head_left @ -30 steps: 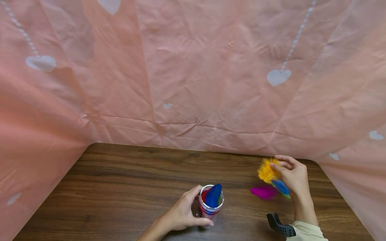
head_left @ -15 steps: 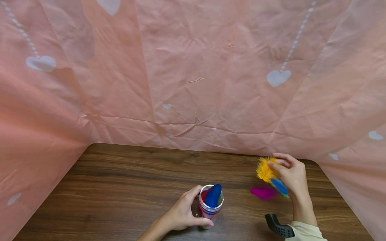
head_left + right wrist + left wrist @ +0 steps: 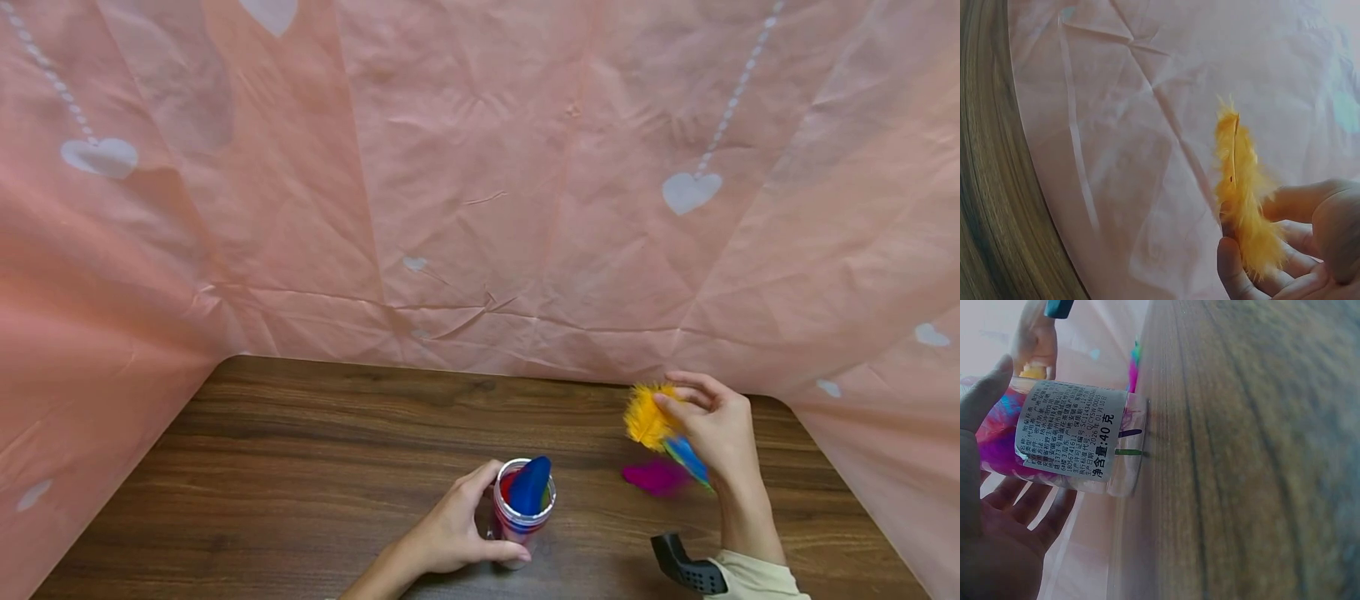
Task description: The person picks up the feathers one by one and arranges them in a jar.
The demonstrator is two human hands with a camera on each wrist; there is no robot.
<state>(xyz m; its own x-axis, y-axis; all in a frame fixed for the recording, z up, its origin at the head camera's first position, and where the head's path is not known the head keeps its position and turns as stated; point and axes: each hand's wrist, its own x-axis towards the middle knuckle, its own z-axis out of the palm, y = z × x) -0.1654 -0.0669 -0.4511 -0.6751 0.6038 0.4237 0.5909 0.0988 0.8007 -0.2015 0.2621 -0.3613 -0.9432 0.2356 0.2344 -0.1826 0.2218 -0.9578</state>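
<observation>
My left hand [image 3: 459, 527] grips a clear plastic jar [image 3: 517, 533] that stands upright on the wooden table. Colored feathers fill the jar, and a dark blue feather [image 3: 531, 487] sticks out above its rim. In the left wrist view the jar carries a white printed label [image 3: 1067, 430]. My right hand [image 3: 712, 429] pinches a fluffy yellow feather [image 3: 647, 417] between thumb and fingers, raised above the table; the right wrist view shows the same yellow feather [image 3: 1239, 194] close up. Below that hand lie a blue-and-green feather [image 3: 686, 457] and a magenta feather [image 3: 654, 477].
Pink cloth [image 3: 480, 208] with pale hearts walls in the back and both sides of the wooden table [image 3: 315, 467]. A black strap-like piece [image 3: 686, 567] sits at the right wrist by the sleeve [image 3: 757, 577].
My right hand has shifted slightly left and away from me, carrying the yellow feather along. The left hand and the jar stay in place.
</observation>
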